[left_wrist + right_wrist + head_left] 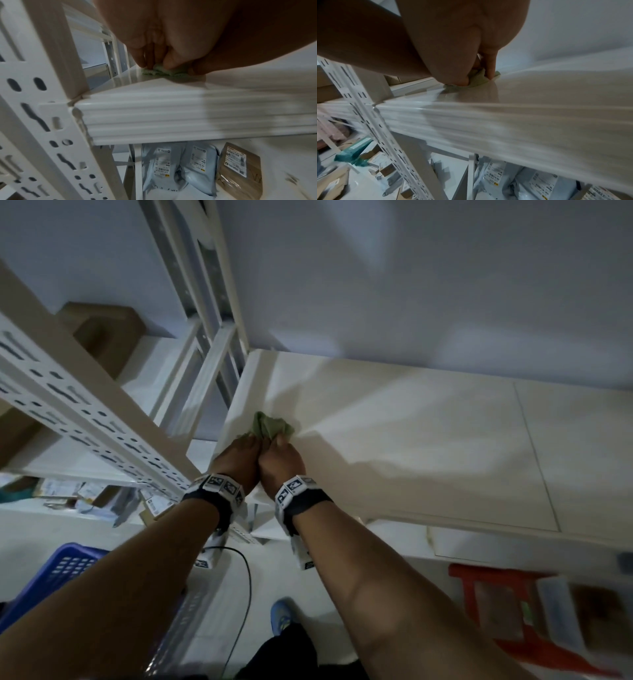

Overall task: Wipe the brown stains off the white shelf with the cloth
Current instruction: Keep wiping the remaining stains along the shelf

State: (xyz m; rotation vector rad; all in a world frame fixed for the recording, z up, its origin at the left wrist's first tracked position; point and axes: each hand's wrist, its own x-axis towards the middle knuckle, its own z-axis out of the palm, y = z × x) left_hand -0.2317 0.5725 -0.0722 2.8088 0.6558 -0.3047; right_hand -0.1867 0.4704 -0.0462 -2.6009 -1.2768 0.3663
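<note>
A crumpled green cloth (272,426) lies bunched on the white shelf (428,440), close to its left end. My left hand (239,455) and right hand (282,455) sit side by side just behind it, both gripping the cloth with curled fingers and holding it down on the board. In the left wrist view the fingers (149,59) pinch the green cloth (163,72) against the shelf (171,108). The right wrist view shows the cloth (476,81) held between thumb and fingers (490,67). No brown stains show on the shelf (539,94); the wrist views are motion-blurred.
A perforated white upright (78,412) stands immediately left of my hands. Cardboard boxes (102,333) sit on the neighbouring rack. Grey and brown parcels (197,169) lie on the level below. A blue basket (54,573) and a red stool (513,611) stand on the floor.
</note>
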